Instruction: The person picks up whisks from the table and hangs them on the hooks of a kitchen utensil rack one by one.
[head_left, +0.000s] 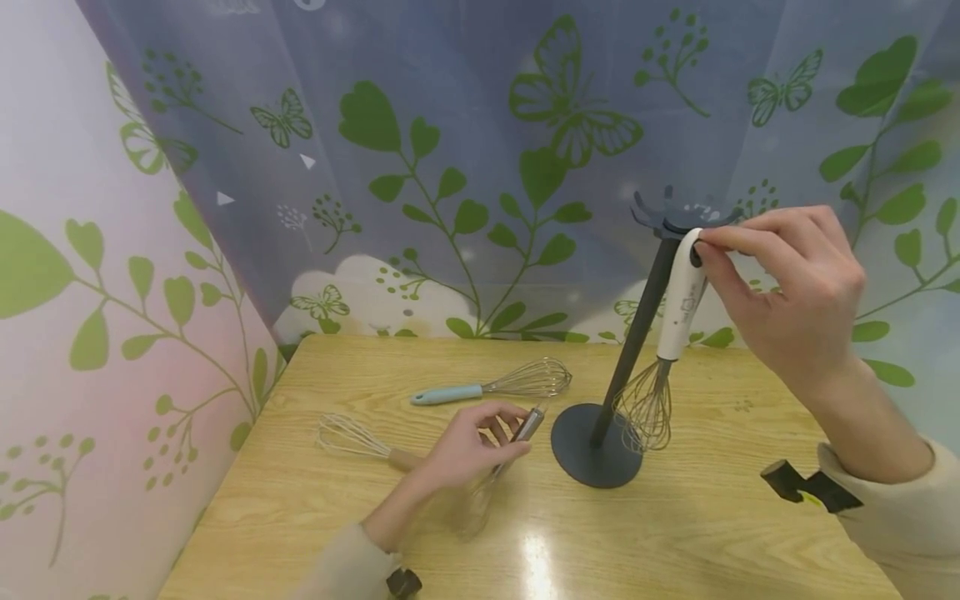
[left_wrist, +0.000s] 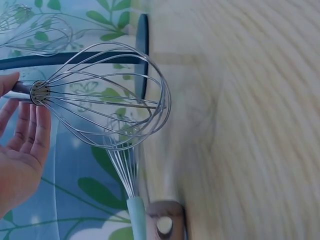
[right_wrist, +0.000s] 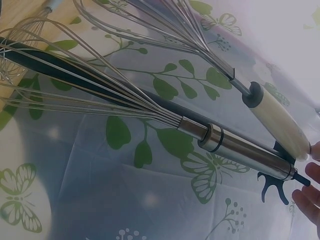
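Observation:
My left hand (head_left: 468,446) grips the steel handle (head_left: 530,423) of a whisk whose wires slant down towards the table; the left wrist view shows its wire loops (left_wrist: 120,95) up close. Higher up on the right, my right hand (head_left: 802,292) pinches the top of a white-handled whisk (head_left: 678,308) beside the dark stand's hooks (head_left: 667,218), wires pointing down. In the right wrist view, another steel-handled whisk (right_wrist: 245,155) lies along the stand's pole (right_wrist: 50,75), its end by a hook (right_wrist: 272,187). Whether the white handle's hole is on a hook, I cannot tell.
A whisk with a light blue handle (head_left: 447,395) lies on the wooden table (head_left: 337,517) left of the stand's round base (head_left: 592,467). Left of my left hand lies a wooden-handled whisk (head_left: 405,458), partly covered by that hand. A patterned curtain (head_left: 465,100) hangs behind.

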